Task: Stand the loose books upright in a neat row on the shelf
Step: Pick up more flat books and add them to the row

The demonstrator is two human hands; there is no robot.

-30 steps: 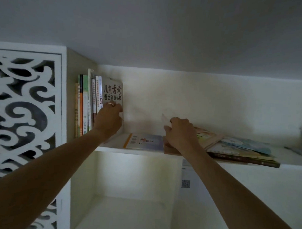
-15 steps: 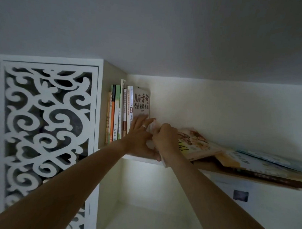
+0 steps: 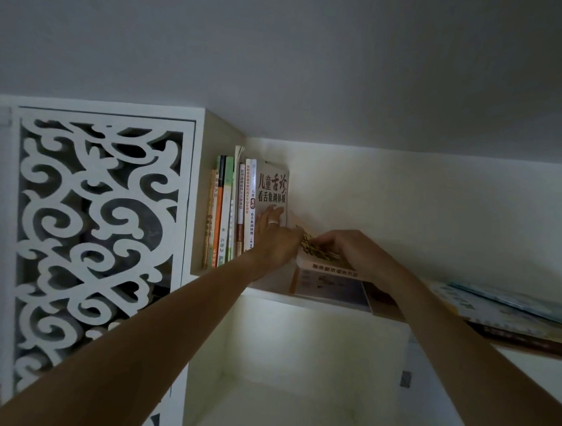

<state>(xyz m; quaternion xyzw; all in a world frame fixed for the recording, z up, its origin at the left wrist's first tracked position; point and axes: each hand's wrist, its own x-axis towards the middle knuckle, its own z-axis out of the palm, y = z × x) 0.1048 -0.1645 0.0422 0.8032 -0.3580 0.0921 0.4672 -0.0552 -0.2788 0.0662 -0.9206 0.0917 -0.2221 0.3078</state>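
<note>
Reaching up to a white shelf [image 3: 270,293]: left hand [image 3: 277,236] w/ straight fingers pressed flat on cover of end book [image 3: 272,190] of upright row [image 3: 230,211] at shelf's left end. Right hand [image 3: 351,252] curled round a patterned book [image 3: 319,258], tilted, lifted just right of the row, above a flat book [image 3: 329,284]. More loose books [image 3: 499,313] lying stacked flat farther right. Carved white lattice panel [image 3: 94,238] at far left.

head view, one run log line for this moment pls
left hand: braces upright beige-cover book | right hand: grips tilted patterned-cover book | white shelf: flat books remain
</note>
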